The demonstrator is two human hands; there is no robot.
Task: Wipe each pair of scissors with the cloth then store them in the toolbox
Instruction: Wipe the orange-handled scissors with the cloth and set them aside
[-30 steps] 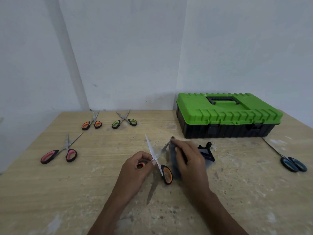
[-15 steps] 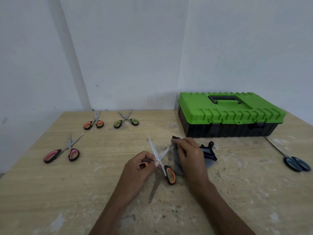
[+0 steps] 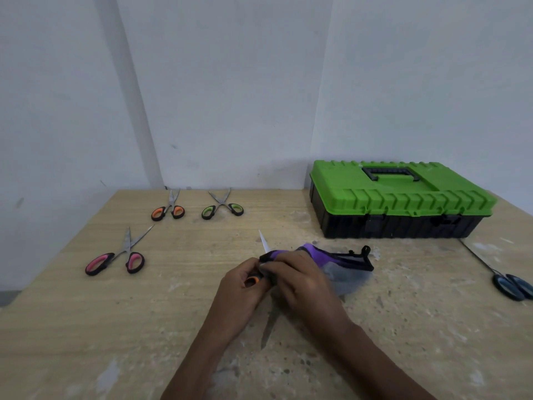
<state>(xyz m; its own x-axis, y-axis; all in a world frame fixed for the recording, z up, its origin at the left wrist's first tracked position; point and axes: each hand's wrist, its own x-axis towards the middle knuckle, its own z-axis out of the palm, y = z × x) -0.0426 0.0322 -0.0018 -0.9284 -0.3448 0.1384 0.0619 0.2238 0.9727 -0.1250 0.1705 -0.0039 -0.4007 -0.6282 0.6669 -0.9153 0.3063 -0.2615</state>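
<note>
Worktop (image 3: 138, 327) centre: left grip (image 3: 239, 287) clasps orange scissors (image 3: 251, 281) by handle, blade pointing away, slightly left; right grip (image 3: 298, 281) pinches cloth (image 3: 340, 265) round blade base. Wipe likely runs tipward. Toolbox (image 3: 401, 194), lid closed, far right, nearer right grip.

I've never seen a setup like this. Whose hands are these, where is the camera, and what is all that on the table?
There is no machine here: these are a person's two bare hands, filmed by one wide-angle camera worn on the head, looking forward and down. The left hand grips the held scissors by an orange handle. The right hand holds a purple cloth over the blades. On the wooden table lie four more pairs: pink scissors, orange scissors, green scissors and, far right, blue scissors. The green toolbox stands closed at the back.
</note>
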